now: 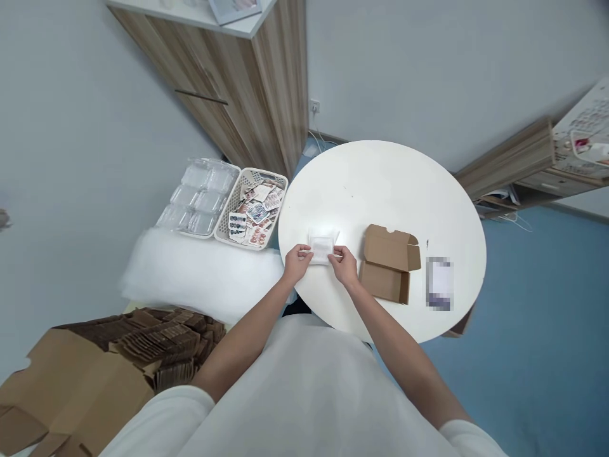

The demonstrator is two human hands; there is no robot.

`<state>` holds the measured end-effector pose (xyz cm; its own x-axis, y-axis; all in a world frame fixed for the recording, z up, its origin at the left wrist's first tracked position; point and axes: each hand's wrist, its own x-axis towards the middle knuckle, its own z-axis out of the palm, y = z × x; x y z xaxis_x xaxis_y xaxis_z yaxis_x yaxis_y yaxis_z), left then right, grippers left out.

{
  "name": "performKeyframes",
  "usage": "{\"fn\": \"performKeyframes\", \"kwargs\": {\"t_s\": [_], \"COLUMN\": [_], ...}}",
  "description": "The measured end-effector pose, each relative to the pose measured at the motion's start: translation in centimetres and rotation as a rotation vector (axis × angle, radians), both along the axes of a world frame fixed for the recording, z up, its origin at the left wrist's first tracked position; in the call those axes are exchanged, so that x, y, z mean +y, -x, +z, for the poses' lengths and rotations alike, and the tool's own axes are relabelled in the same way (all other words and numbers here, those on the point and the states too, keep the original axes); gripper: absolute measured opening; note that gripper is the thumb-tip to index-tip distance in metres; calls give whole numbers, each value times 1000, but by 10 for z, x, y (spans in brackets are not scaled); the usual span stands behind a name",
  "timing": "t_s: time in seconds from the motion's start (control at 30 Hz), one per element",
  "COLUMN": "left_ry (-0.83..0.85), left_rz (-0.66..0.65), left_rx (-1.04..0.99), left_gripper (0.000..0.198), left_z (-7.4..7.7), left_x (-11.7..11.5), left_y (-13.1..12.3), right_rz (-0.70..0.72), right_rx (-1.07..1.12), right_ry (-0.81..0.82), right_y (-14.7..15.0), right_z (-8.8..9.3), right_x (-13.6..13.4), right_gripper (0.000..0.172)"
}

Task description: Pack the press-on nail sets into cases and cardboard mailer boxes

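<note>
A small flat packet in whitish, see-through wrap (322,246) lies on the white round table (380,171), near its left front edge. My left hand (297,262) grips the packet's left edge between thumb and fingers. Its right edge is pinched by my right hand (343,263). What is inside the wrap cannot be made out. Just right of my right hand stands an open brown cardboard box (387,282) with its lid (387,246) folded back; no contents show in it.
A blurred-out rectangular item (440,284) lies right of the box. Left of the table are a basket of printed cards (257,212), clear plastic cases (200,197), a roll of white wrap (200,266) and flattened cardboard boxes (162,343). A wooden cabinet (276,95) stands behind.
</note>
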<state>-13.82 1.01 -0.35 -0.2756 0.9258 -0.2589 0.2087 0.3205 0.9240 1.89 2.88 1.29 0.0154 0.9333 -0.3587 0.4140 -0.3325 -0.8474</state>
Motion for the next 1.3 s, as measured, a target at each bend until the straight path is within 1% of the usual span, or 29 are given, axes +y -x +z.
{"fn": "performKeyframes", "kwargs": {"t_s": [0.07,0.17,0.3,0.37,0.47,0.57,0.67,0.8,0.9,1.07,1.23,1.3], "left_ry": [-37,-82,-108,-90,-44,8,29,13,59,86,82,71], "left_rz": [-8,-61,-159,-222,-320,-410,-508,-641,-715,-745,-776,-792], "left_rx": [-3,2,53,93,151,225,331,466,554,597,600,599], "left_gripper": [20,19,15,13,15,21,30,39,41,36,18,14], "left_z": [9,21,31,34,36,37,36,33,31,29,29,29], "left_x": [-9,-19,-27,-30,-32,-33,-34,-36,-37,-37,-36,-36], "left_y": [-21,-57,-102,-121,-145,-161,-170,-174,-175,-178,-177,-176], "right_rz": [0,-26,-45,-74,-94,-53,15,96,157,233,278,306], "right_rx": [1,4,-3,-25,-58,-139,-216,-271,-305,-348,-380,-400], "right_ry": [-51,-112,-143,-147,-128,-96,-80,-76,-69,-35,-4,2], "right_y": [-21,-57,-105,-125,-149,-167,-177,-181,-182,-181,-181,-182], "right_z": [11,24,34,34,29,20,11,0,-6,-12,-19,-21], "right_x": [-10,-24,-39,-45,-51,-54,-57,-58,-57,-55,-57,-57], "right_gripper": [31,31,31,31,33,42,50,51,54,57,60,60]}}
